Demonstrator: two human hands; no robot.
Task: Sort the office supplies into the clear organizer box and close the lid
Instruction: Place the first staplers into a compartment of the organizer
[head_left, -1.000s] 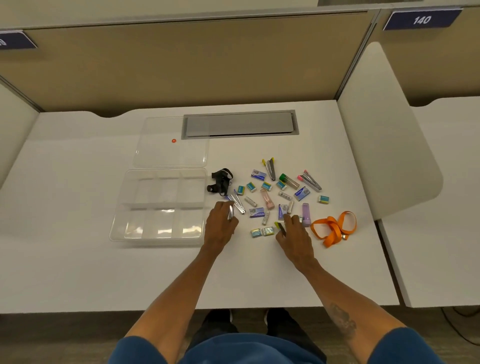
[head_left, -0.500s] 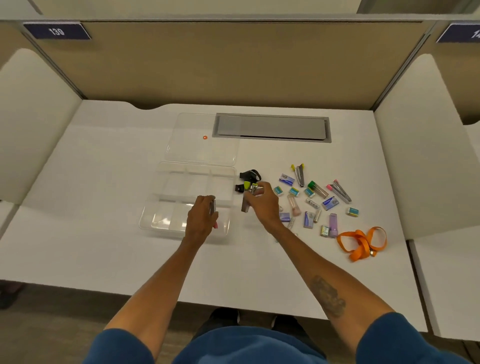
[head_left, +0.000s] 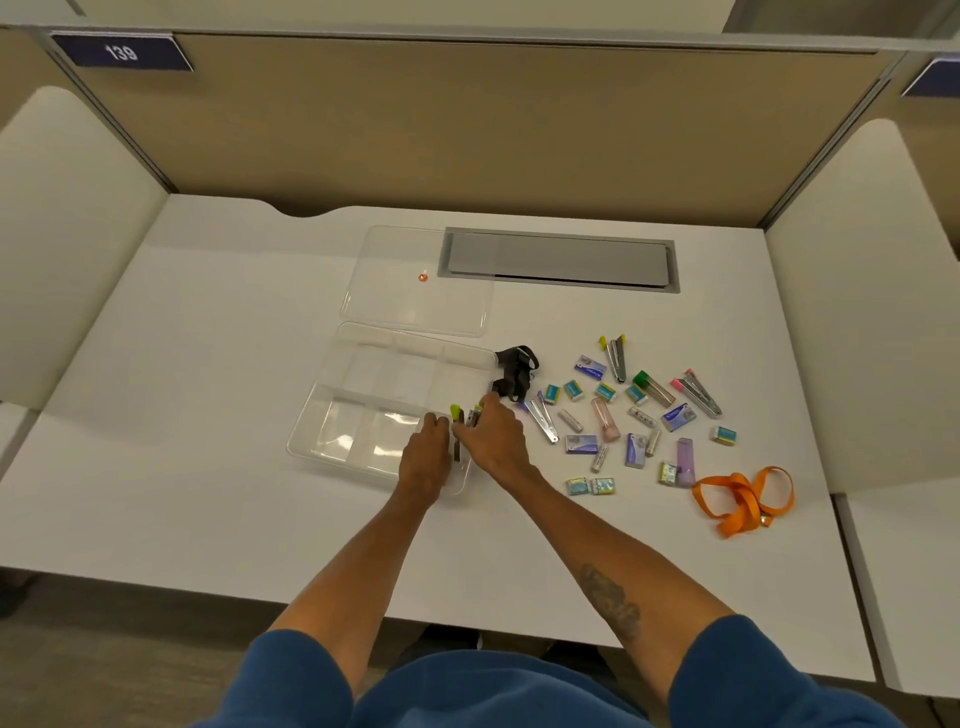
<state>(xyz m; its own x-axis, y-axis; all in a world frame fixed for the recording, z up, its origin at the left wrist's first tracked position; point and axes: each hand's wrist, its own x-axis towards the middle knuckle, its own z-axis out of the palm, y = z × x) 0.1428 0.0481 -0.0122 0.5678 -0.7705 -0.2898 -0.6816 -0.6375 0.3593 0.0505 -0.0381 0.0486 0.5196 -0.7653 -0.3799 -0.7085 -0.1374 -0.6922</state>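
Observation:
The clear organizer box (head_left: 363, 395) lies open on the white desk, its compartments looking bare. Its lid (head_left: 415, 306) lies flat just behind it, with a small orange dot on it. Both hands hover over the box's near right compartment. My right hand (head_left: 496, 439) pinches a small dark stapler with a yellow-green tip (head_left: 456, 423), plus a small grey piece beside it. My left hand (head_left: 426, 462) is curled right next to that stapler; whether it holds anything is hidden. Several loose supplies (head_left: 613, 415) lie scattered to the right of the box: mini staplers, small staple boxes, pastel cases.
A black strap clip (head_left: 517, 371) sits against the box's right edge. An orange lanyard (head_left: 743, 499) lies at the far right. A grey cable hatch (head_left: 556, 260) is set into the desk behind. Padded dividers stand on both sides, with a panel wall at the back.
Both hands left the pile with small items and moved left to the box. The right hand has now come over the near right compartment, close to the left hand.

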